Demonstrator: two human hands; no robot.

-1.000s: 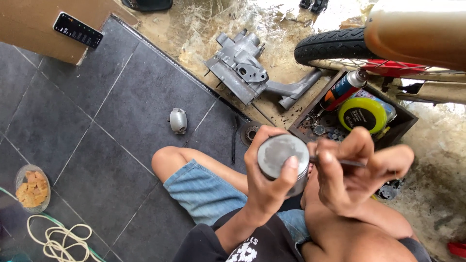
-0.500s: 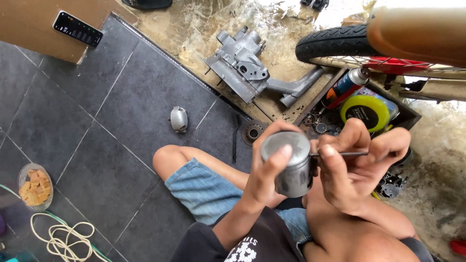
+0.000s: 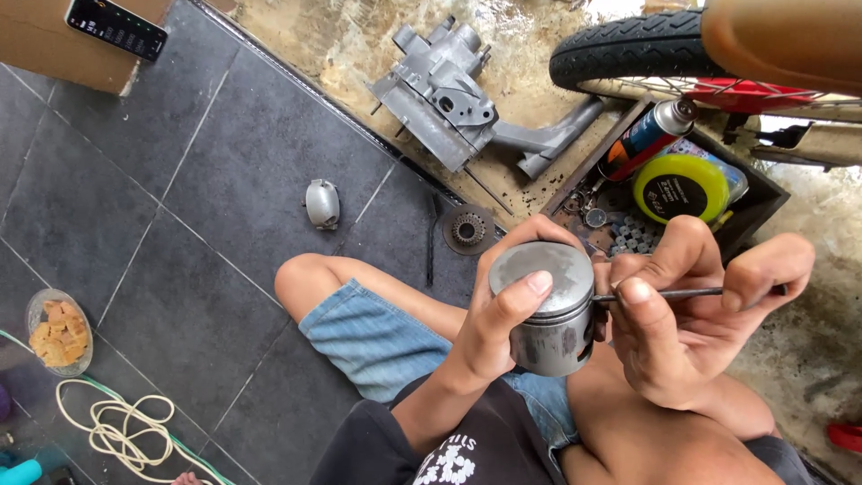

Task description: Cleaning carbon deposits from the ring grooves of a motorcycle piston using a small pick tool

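Here, left hand (image 3: pixel 489 337) gripping piston (image 3: pixel 549 314), toolbox (image 3: pixel 763 202) holding spray can (image 3: pixel 645 139), yellow tin (image 3: pixel 681 187)

dark tiled floor (image 3: pixel 162 180), gritty concrete ground (image 3: pixel 341 45)

Piston (image 3: pixel 549 310) btwn hands; engine casing (image 3: pixel 444 94) beyond, tray (image 3: pixel 763 211) prob. right.

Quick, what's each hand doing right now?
Left hand: closed around the piston.
Right hand: closed on a thin metal tool, tip at the piston.
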